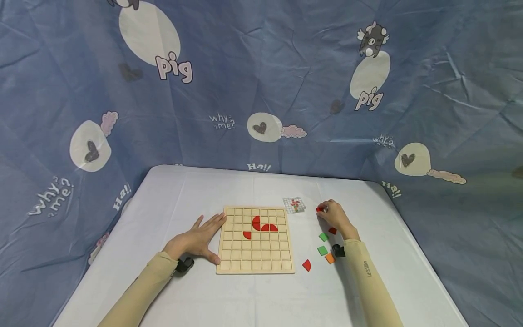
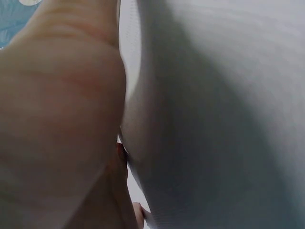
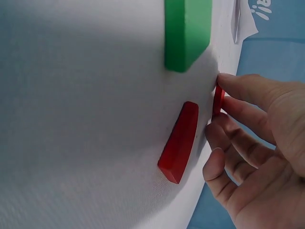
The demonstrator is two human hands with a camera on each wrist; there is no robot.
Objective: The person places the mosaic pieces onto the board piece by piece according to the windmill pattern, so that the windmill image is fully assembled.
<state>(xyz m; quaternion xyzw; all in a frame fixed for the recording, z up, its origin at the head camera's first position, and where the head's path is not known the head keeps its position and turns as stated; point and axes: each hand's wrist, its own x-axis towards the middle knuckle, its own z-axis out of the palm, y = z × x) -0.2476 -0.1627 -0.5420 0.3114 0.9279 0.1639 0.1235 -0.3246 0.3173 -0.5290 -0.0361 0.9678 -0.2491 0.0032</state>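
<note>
My left hand (image 1: 201,239) lies with fingers spread along the left edge of a wooden grid board (image 1: 255,266), its thumb and fingertips touching the frame. In the left wrist view, the palm side of that hand (image 2: 57,124) fills the left part. On the board sit several red quarter-circle pieces (image 1: 256,223). Right of the board, my right hand (image 1: 336,215) pinches a red piece (image 3: 218,99) between thumb and fingers, at the table surface. Another red piece (image 3: 180,143) lies close below this hand, near a green square piece (image 3: 186,36).
A small pattern card (image 1: 294,205) lies beyond the board's upper right corner. Beside the right forearm are green squares (image 1: 323,250), an orange square (image 1: 329,258) and a red quarter-circle (image 1: 307,265). The white-covered table (image 1: 196,299) meets a blue printed curtain (image 1: 229,81) behind.
</note>
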